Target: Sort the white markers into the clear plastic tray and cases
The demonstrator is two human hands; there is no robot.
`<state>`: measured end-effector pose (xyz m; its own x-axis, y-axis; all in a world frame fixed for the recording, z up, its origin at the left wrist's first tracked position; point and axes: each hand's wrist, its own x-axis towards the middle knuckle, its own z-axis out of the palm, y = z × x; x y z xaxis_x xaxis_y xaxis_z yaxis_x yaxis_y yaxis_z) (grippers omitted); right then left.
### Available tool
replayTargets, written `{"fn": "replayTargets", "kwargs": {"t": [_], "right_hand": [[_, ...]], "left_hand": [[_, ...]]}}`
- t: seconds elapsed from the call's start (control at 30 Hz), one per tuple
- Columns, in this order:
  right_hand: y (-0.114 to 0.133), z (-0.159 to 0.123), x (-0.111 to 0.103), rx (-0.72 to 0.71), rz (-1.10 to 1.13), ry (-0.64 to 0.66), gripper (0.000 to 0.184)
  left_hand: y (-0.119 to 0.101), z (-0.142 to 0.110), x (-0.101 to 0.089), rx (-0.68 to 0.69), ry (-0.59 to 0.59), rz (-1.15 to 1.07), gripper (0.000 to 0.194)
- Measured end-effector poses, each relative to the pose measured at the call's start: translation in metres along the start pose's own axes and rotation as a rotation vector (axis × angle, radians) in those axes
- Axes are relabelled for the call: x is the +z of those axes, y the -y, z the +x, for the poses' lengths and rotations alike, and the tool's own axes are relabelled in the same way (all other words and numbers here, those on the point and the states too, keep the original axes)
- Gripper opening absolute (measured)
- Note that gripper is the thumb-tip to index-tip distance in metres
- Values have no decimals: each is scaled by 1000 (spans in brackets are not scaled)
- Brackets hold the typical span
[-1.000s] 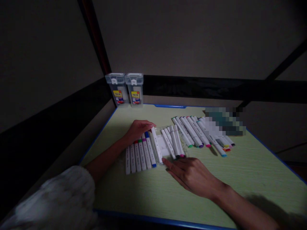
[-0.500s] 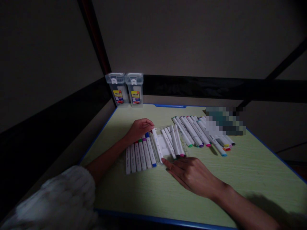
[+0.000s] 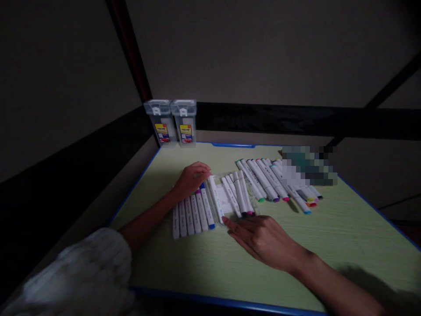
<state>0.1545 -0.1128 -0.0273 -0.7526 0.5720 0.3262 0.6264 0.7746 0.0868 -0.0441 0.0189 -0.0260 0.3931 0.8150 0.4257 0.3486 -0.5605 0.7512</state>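
Note:
A white marker (image 3: 216, 199) lies slanted over the left part of a clear plastic case (image 3: 225, 206). My left hand (image 3: 191, 180) has its thumb and fingers closed at the far end of this marker. At its near end rests the index finger of my right hand (image 3: 261, 239), whose fingers are stretched out over the table. Several more markers (image 3: 241, 193) lie on the case's right side, their near ends close to my right fingers. Left of the case is a row of white markers (image 3: 194, 215) side by side; my left hand and wrist cover some of their far ends.
Two clear lidded marker boxes (image 3: 184, 125) stand at the back left corner of the green table (image 3: 210, 272). A spread of white markers with coloured ends (image 3: 266, 180) lies at the right. Behind them a pixelated patch (image 3: 307, 164) hides something. Walls close in behind and left.
The white marker has turned a little about its length, and blue print now shows on it. My left fingers have shifted slightly at its far end; the right hand stays put.

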Motion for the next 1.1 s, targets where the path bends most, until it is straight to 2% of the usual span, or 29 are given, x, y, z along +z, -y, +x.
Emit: {"fn": "replayTargets", "kwargs": {"t": [0.67,1.1], "right_hand": [[0,1,0,9,18,17,33],[1,1,-2,21,18,52,34]], "left_hand": [[0,-1,1,-72,-9,127,14],[-3,-2,0,-73,64,229,18]]}}
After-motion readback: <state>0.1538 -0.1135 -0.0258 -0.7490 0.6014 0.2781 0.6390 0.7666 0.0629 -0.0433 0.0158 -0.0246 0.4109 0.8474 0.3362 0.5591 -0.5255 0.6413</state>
